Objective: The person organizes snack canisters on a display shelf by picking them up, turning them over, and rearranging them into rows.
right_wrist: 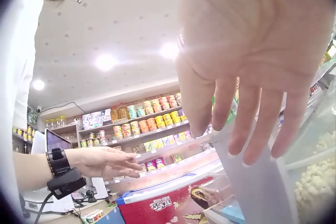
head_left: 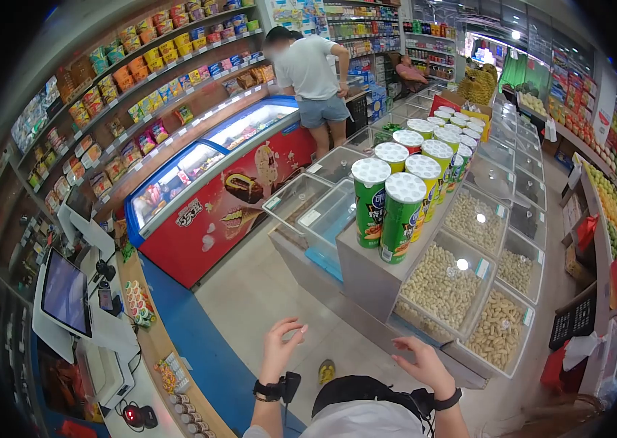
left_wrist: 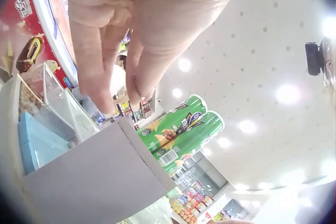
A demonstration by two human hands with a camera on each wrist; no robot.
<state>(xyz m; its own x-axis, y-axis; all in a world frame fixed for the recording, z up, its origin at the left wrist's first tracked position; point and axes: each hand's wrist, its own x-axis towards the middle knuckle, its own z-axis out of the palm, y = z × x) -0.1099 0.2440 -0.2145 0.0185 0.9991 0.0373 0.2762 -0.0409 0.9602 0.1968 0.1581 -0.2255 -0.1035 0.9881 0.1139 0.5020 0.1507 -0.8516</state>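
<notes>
Both hands are held up before the body, apart and empty. My left hand [head_left: 283,344] hovers over the floor with its fingers reaching forward and loosely bent. My right hand [head_left: 422,363] is near the corner of the display stand, and in the right wrist view its fingers [right_wrist: 252,124] hang long and relaxed. Nearest ahead are tall green chip canisters [head_left: 402,219] with white lids, standing in rows with yellow ones [head_left: 437,157] on a grey ledge [head_left: 367,274]. To their right, a clear bin of peanuts [head_left: 436,285] sits close to the right hand.
A red ice-cream freezer [head_left: 213,219] lines the left aisle, where a person in a white shirt [head_left: 315,69] stands. A counter with a monitor [head_left: 66,292] and a red-lit scanner [head_left: 137,416] is at the left. Fruit shelves [head_left: 611,212] run along the right.
</notes>
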